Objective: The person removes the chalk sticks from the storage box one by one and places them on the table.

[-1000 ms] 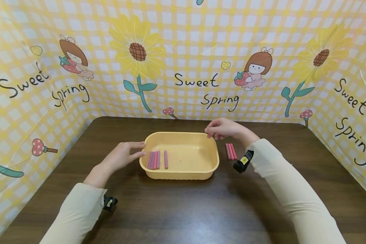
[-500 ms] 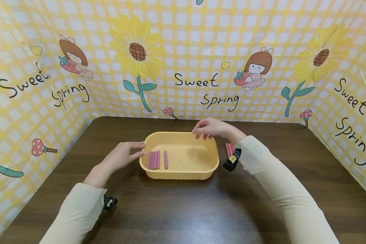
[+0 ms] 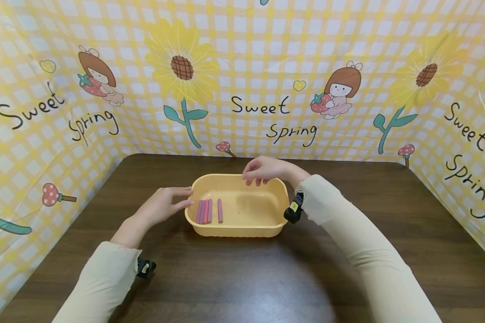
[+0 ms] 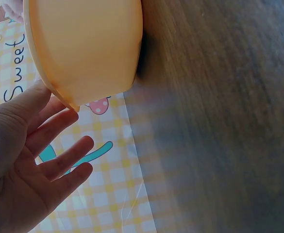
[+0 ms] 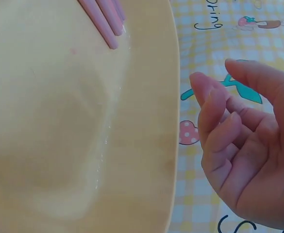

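A yellow plastic basin (image 3: pixel 238 232) stands on the table. Several thin pink and purple sticks (image 3: pixel 207 211), chalk-like, lie side by side at its left end, and one purple stick (image 3: pixel 220 211) lies apart to their right. My left hand (image 3: pixel 161 206) holds the basin's left rim, thumb and index finger against the edge; in the left wrist view its other fingers (image 4: pixel 71 179) spread free. My right hand (image 3: pixel 266 169) is over the far rim. In the right wrist view, thumb and fingertips (image 5: pixel 200 82) are apart with nothing between them, fingers loosely curled.
A dark wooden table (image 3: pixel 234 278) bears the basin. A yellow checked cloth (image 3: pixel 242 58) with printed flowers and words hangs behind and along both sides. My right sleeve (image 3: pixel 347 220) crosses the table's right half.
My right hand has moved left along the basin's far rim, from its right corner. The pink sticks on the table right of the basin are now hidden by my right arm. The left hand stays.
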Motion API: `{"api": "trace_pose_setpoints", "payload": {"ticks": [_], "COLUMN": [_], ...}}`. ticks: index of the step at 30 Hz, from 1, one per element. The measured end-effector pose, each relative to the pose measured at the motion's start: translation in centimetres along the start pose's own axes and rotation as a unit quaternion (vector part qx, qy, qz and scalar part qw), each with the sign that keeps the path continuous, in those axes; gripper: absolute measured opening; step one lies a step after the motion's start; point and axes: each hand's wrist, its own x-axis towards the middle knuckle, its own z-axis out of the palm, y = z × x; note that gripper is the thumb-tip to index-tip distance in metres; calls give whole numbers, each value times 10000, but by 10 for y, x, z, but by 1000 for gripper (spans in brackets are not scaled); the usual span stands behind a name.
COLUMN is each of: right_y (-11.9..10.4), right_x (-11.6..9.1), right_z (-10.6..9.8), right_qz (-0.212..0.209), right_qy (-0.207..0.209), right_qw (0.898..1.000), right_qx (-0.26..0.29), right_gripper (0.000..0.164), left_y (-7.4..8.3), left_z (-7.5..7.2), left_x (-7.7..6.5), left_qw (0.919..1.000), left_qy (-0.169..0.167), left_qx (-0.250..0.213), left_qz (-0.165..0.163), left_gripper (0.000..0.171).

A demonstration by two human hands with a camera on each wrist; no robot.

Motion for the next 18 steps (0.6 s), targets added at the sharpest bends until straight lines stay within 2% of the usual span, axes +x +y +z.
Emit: {"api": "trace_pose_setpoints", "payload": {"ticks": [8, 18], "right_y": [-1, 2], "right_x": [15, 32], "right_z": [8, 21], "right_qz": [-115, -16], "right_qy": [-456, -1026], "right_qw": [9987, 9937], "right_qx": [-176, -452], "right_gripper": [32, 27], "left_y": [-1, 0], "left_z": [0, 1], "left_x": [1, 1], "left_qw": [10000, 10000], "left_qy": [3, 12], "left_qx": [-21, -29], "left_qz": [-15, -11], "left_gripper": [44, 44]}}
